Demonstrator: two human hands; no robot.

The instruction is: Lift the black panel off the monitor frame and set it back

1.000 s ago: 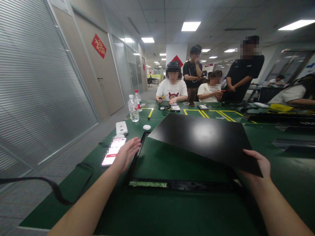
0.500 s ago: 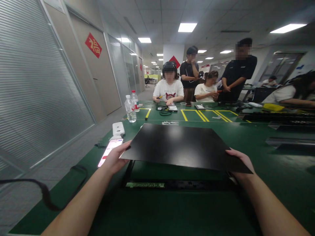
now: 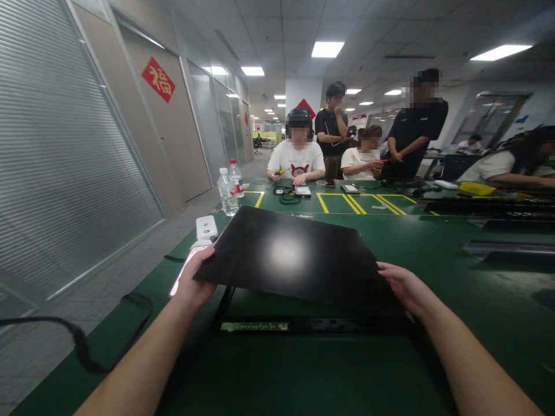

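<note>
I hold a large flat black panel [image 3: 290, 257] with both hands above a black frame [image 3: 312, 326] that lies on the green table [image 3: 455, 254]. My left hand [image 3: 193, 283] grips the panel's left near corner, thumb on top. My right hand [image 3: 401, 286] grips its right near edge, fingers over the top. The panel tilts, its far edge higher, and hides most of the frame. A green circuit strip [image 3: 254, 327] shows along the frame's near left rail.
A lit phone [image 3: 182, 271] and a white device [image 3: 206, 227] lie left of the panel, with two water bottles [image 3: 228, 192] beyond. A black cable [image 3: 87, 352] hangs off the table's left edge. Several people sit and stand at the far end. Dark panels [image 3: 498, 248] lie right.
My left hand has left the frame's side and taken the panel's left corner. The panel has swung from the right to sit centred and lower over the frame.
</note>
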